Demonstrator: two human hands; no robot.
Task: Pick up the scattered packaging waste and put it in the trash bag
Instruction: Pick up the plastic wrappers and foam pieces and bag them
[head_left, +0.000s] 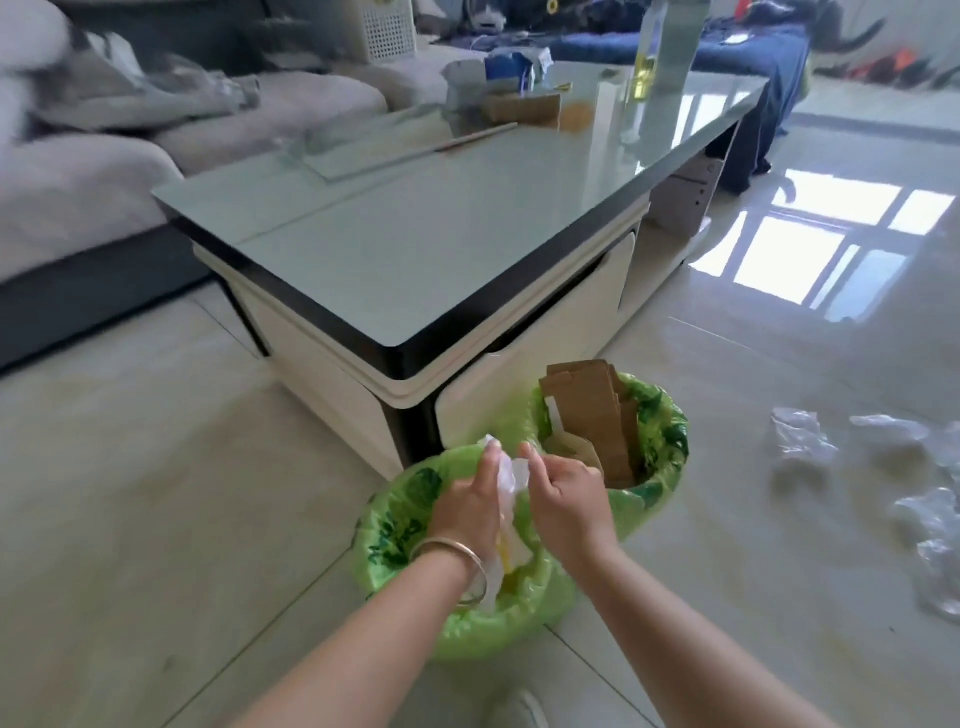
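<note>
Two bins lined with green trash bags stand on the floor by the coffee table corner. Over the near bag (400, 525), my left hand (467, 504) and my right hand (566, 499) hold a crumpled white plastic wrapper (511, 480) between them, its lower end hanging into the bag. The far bag (665, 441) holds folded brown cardboard (587, 410) standing upright. Several clear plastic wrappers (800, 436) lie scattered on the floor to the right.
The glass-topped coffee table (415, 249) stands just behind the bins, with a cardboard piece (519, 106), a blue-white packet (514, 65) and a bottle (660, 57) at its far end. A grey sofa (78, 192) lies to the left. Glossy tiled floor surrounds.
</note>
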